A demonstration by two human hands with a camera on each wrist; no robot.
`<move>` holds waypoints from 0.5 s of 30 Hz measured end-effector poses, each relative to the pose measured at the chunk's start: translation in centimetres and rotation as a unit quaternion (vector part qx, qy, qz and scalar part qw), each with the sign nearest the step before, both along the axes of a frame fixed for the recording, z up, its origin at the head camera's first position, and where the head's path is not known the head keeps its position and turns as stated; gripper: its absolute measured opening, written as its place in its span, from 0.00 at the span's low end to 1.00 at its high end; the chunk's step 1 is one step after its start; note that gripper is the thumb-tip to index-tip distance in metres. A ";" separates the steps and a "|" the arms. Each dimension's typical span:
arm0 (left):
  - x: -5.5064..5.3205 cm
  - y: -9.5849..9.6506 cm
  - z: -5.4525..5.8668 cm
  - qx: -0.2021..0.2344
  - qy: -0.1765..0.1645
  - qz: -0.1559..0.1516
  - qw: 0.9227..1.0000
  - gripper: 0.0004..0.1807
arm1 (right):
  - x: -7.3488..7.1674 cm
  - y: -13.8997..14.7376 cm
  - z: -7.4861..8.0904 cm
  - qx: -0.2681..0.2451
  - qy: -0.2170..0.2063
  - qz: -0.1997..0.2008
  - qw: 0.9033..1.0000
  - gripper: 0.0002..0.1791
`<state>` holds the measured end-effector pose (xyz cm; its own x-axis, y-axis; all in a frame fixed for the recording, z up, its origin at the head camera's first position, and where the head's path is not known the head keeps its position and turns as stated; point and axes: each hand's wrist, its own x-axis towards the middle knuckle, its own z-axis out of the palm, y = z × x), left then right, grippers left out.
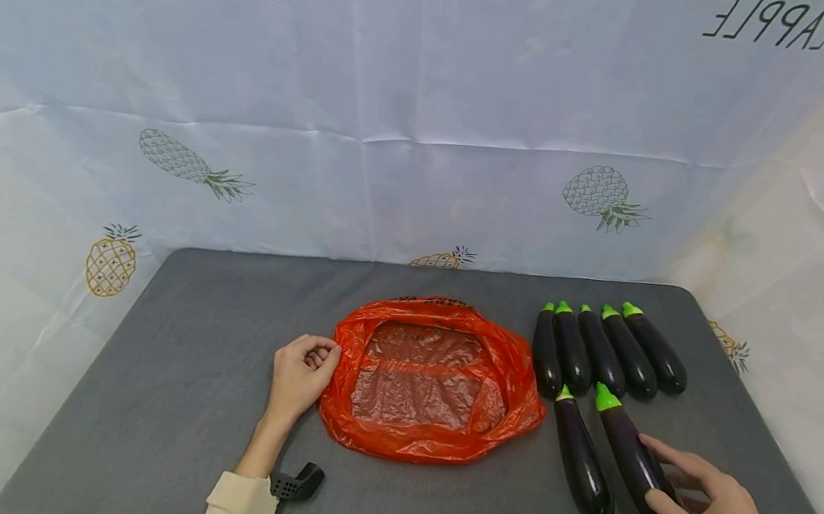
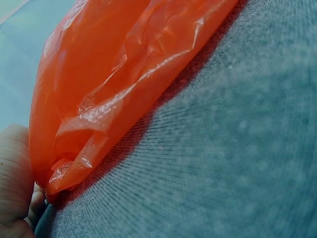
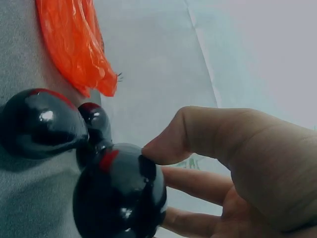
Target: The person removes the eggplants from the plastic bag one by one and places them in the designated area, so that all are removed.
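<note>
An orange-red plastic bag (image 1: 430, 446) lies spread with its mouth facing up. At its left rim, my left hand (image 1: 300, 373) pinches the plastic between thumb and curled fingers; the left wrist view shows the thumb beside the gathered bag edge (image 2: 74, 173). On the right, my right hand (image 1: 724, 512) grips the thick lower end of a dark purple eggplant (image 1: 628, 456), thumb on the near side and fingers on the far side. Its bright green cap points away from me. The right wrist view has the rounded end of this eggplant (image 3: 119, 193) close up.
Another eggplant (image 1: 582, 459) lies just left of the held one. Behind them, several more eggplants (image 1: 605, 353) form a row right of the bag, caps away. The grey table (image 1: 208, 336) meets a pineapple-printed white cloth (image 1: 388, 196) at the back.
</note>
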<state>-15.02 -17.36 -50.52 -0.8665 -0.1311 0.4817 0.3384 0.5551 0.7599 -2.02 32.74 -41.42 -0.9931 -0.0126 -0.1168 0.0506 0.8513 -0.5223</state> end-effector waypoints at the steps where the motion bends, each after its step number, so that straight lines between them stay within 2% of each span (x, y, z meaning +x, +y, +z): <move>1: 0.0 0.0 0.0 0.000 0.000 0.000 1.000 0.03 | 0.0 0.1 -0.1 0.003 -0.005 0.002 1.000 0.35; 15: 0.0 -0.1 -0.2 0.000 0.002 -0.003 1.000 0.03 | -0.8 0.5 -1.5 -0.005 -0.064 0.025 0.998 0.37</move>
